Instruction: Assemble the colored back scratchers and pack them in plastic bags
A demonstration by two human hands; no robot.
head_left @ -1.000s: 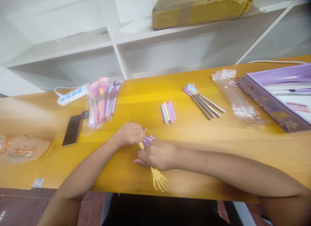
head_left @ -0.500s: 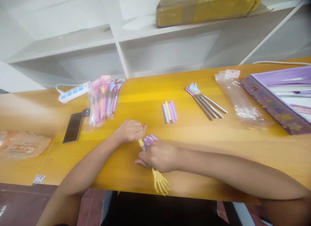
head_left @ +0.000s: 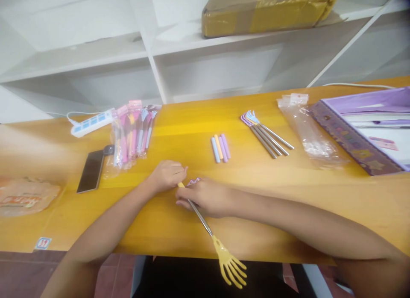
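Observation:
My left hand (head_left: 168, 175) is closed around the yellow grip end of a back scratcher (head_left: 201, 220). My right hand (head_left: 203, 197) is closed on the same back scratcher, just below the yellow grip. Its metal rod slants down to the right, and its yellow claw-shaped head hangs past the table's front edge. Partly hidden behind my right hand lie small purple-edged cards (head_left: 193, 181). Beyond my hands are several loose grip sleeves (head_left: 220, 148) in blue, orange and purple. To their right, several metal rods with claw heads (head_left: 267, 135) lie fanned together.
Bagged back scratchers (head_left: 133, 133), a power strip (head_left: 92, 122) and a phone (head_left: 91, 171) lie to the left. At the right are clear plastic bags (head_left: 309, 129) and a purple box (head_left: 358, 137). Shelves stand behind the table (head_left: 179, 122), holding a taped carton (head_left: 269, 11).
The yellow claw head has moved down and right, away from my right hand, showing more metal rod. My right hand now sits nearer the yellow grip. The whole view has shifted slightly.

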